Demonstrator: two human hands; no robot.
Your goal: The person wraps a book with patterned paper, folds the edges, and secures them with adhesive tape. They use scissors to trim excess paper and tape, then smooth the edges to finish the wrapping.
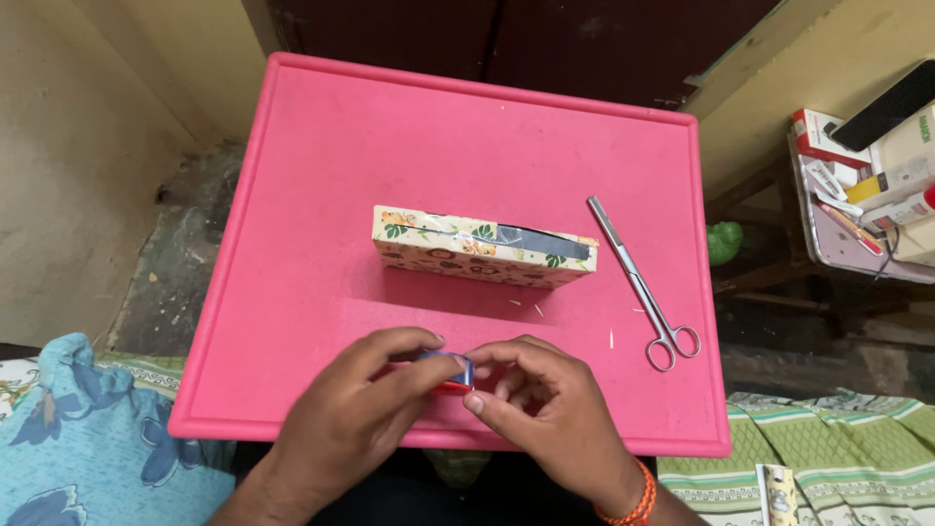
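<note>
Your left hand (355, 404) and right hand (550, 409) meet at the near edge of the pink tray (321, 146), both closed on a small roll of tape (450, 372) with a blue side and a red rim. The left thumb and fingers pinch it from its left, and the right fingertips nip at its right edge, perhaps at the loose end, though the fingers hide that part. It looks light and stiff at the core, with a smooth, slippery outer face, so hold it by the rim rather than the flat sides. Beyond your grip, further up the tray, stands a box partly wrapped in animal-print paper (482, 246), its dark top showing on the right. Right of the grip and a little beyond lie steel scissors (643, 287), blades closed, well apart from both hands.
</note>
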